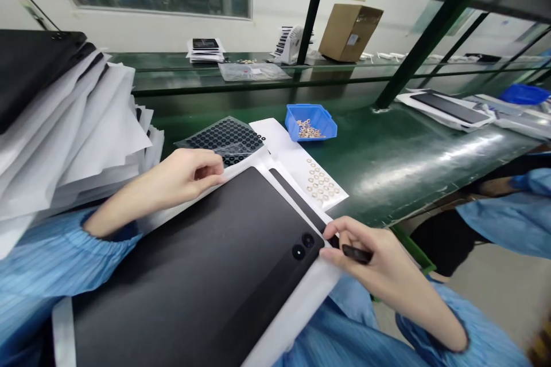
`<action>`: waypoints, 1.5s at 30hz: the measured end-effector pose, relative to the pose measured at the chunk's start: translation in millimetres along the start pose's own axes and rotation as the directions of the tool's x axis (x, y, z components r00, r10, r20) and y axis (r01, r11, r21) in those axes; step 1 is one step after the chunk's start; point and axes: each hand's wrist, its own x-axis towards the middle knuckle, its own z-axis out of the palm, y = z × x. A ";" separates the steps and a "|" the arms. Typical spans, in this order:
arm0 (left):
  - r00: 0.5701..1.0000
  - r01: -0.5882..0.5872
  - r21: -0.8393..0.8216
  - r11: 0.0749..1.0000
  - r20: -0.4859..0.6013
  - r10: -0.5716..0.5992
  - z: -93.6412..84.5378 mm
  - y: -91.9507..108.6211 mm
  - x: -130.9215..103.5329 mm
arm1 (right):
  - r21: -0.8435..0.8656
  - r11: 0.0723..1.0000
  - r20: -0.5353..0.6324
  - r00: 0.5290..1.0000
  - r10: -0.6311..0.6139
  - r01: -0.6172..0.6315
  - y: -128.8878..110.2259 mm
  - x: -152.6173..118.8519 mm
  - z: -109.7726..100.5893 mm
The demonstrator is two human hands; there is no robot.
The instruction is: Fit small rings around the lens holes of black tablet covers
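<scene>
A large black tablet-like back panel (189,264), with two round camera rings at its right corner, lies tilted in front of me on white sheets (297,304). My left hand (193,175) pinches the white sheet's edge along the panel's far side. At the corner near the camera rings, my right hand (361,249) has thumb and index finger against the white sheet's edge. Held in that hand is a slim black tool (357,253), its kind unclear. Another black panel's edge (297,198) shows underneath.
Beyond lie a sheet of black rings (228,137), white paper (288,149) with small gold rings, and a blue bin (310,122) of small parts. Stacked panels with white sheets (86,126) rise at left. A green post (430,34) stands right, near another person's sleeve (512,212).
</scene>
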 end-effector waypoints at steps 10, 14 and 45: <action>0.986 0.030 0.159 0.987 -0.167 -0.003 3.4 18.9 -22.5 | -0.099 0.994 0.131 0.990 -0.043 0.056 -9.4 23.0 -6.9; 0.976 0.190 0.024 0.982 0.108 -0.191 1.7 10.7 -18.9 | -0.160 0.987 0.154 0.988 0.003 0.022 -16.5 33.0 -7.9; 0.711 -0.320 -0.672 0.668 -0.636 -0.299 -24.8 48.8 -28.2 | 0.541 0.827 -0.261 0.965 -0.006 0.152 -7.7 15.1 13.6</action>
